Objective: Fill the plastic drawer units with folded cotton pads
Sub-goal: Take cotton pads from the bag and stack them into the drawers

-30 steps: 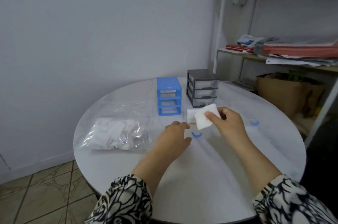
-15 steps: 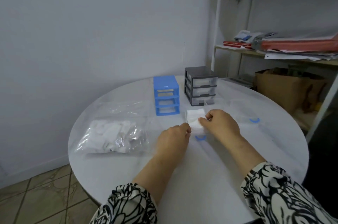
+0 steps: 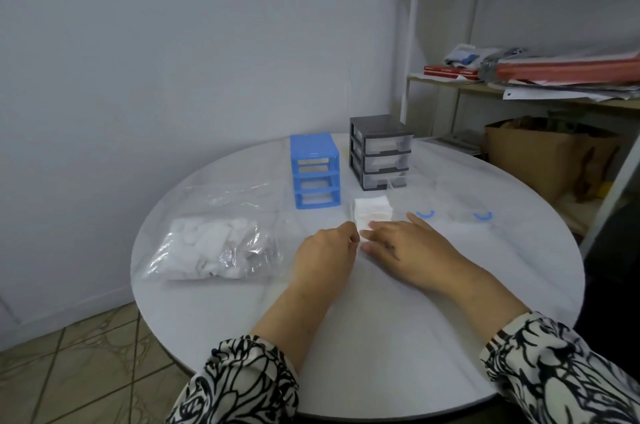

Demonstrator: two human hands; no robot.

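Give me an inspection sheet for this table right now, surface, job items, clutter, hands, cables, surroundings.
Surface: round white table.
Job's things: blue drawer unit beside grey drawer unit; cotton pad lying flat; clear bag of pads on the left.
Clutter: two clear drawers with blue handles.
Hands: left hand and right hand at the pad's near edge; grip unclear.
Cables: nothing seen.
Surroundings: shelf with papers, cardboard box.
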